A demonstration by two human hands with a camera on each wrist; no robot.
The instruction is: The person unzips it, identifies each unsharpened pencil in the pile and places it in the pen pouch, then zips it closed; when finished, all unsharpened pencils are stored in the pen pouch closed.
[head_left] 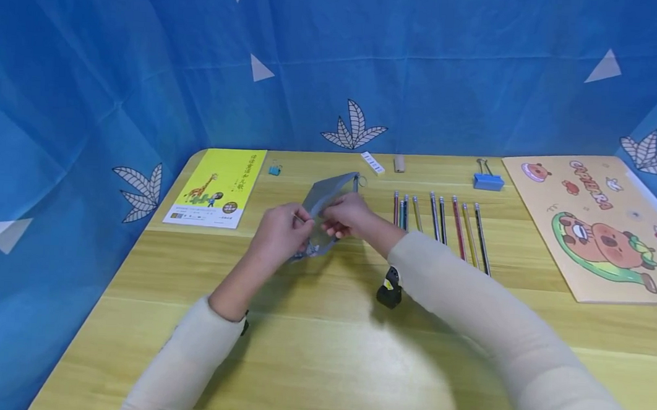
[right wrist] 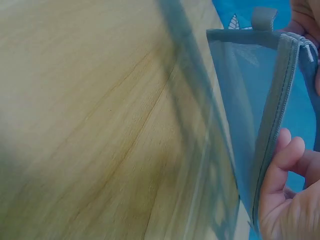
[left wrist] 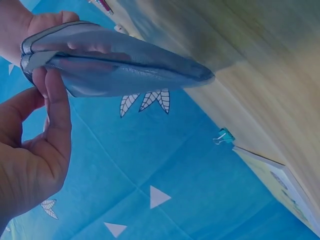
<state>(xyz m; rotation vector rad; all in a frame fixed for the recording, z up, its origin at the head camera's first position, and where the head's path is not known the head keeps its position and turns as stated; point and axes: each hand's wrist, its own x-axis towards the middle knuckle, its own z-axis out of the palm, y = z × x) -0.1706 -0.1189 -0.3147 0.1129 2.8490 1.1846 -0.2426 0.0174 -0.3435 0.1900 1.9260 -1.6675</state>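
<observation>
A grey-blue see-through mesh zip pouch (head_left: pixel 326 185) is held up over the table between both hands, its zipped mouth spread partly apart. My left hand (head_left: pixel 284 230) pinches the pouch at one end of the zip; in the left wrist view its fingertips (left wrist: pixel 56 82) meet at a small tab there. My right hand (head_left: pixel 350 215) grips the zip-side edge, and the right wrist view shows its thumb and finger (right wrist: pixel 289 155) at the zip band (right wrist: pixel 276 105). Through the mesh (left wrist: pixel 145 77) the right fingers show dimly.
Several pencils (head_left: pixel 455 227) lie in a row right of the pouch. Behind are an eraser (head_left: pixel 373 163), a small grey block (head_left: pixel 399 164) and a blue binder clip (head_left: pixel 488 181). A teal clip (head_left: pixel 275 168) and yellow book (head_left: pixel 218 187) lie left, a capybara folder (head_left: pixel 600 231) right.
</observation>
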